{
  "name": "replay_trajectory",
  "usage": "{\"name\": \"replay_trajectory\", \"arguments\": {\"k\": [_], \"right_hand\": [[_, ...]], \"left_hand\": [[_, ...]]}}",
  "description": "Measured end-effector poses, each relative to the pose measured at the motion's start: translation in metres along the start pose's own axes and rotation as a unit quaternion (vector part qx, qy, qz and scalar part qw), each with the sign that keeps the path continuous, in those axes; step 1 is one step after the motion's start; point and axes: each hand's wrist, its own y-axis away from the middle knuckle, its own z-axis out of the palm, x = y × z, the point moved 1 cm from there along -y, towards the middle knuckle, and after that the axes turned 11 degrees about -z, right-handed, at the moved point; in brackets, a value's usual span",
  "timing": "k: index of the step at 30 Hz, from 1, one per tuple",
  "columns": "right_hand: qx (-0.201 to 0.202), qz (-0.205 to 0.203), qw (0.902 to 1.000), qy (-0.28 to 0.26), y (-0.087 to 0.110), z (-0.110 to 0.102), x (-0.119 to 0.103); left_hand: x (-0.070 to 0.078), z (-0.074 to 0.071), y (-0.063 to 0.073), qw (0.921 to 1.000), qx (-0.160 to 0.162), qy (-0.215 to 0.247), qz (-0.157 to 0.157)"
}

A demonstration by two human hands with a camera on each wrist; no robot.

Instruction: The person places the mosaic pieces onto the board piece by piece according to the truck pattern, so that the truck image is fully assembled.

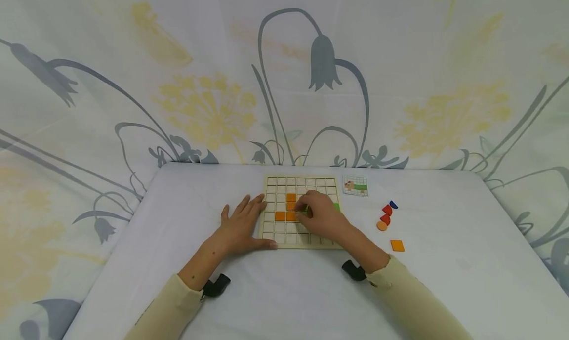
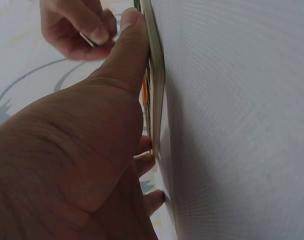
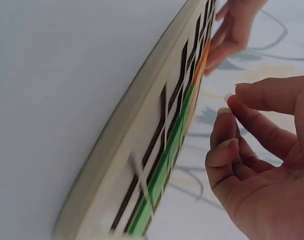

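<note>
One left hand, its fingers spread wide, reaches the grid board from its eight and nine o'clock sides, with the thumb on the rim at seven o'clock. If that pressure slackens or comes down too hard on the rim, the board could skid on the cloth-covered tabletop or tip. Orange tiles lie in its cells just off centre toward nine o'clock; a jolt could shake them askew, and a careless knuckle could nudge one out.

Over the middle hangs the right hand, thumb and fingertips brought narrow together; I cannot tell whether a small piece is hidden between them. Any such piece might slip, or land across a dividing ridge, since the hand hides the cells beneath. Green tiles run toward three o'clock under that palm, where its heel could catch them.

At two o'clock a pattern card lies beside the board; misreading its small print could put a colour in the wrong cell. Out at three o'clock, a cluster of loose pieces and, slightly lower, an orange square could be scattered by a sweeping sleeve.
</note>
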Motion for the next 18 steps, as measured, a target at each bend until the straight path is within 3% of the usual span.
{"name": "replay_trajectory", "arguments": {"k": [10, 18], "right_hand": [[0.019, 0.021, 0.9988, 0.041, 0.073, -0.046, 0.024], [0.037, 0.081, 0.9936, 0.071, 0.124, -0.079, 0.040]], "left_hand": [[0.002, 0.000, 0.000, 0.9999, -0.003, 0.007, -0.008], [0.002, 0.001, -0.001, 0.9999, -0.002, 0.003, -0.010]]}}
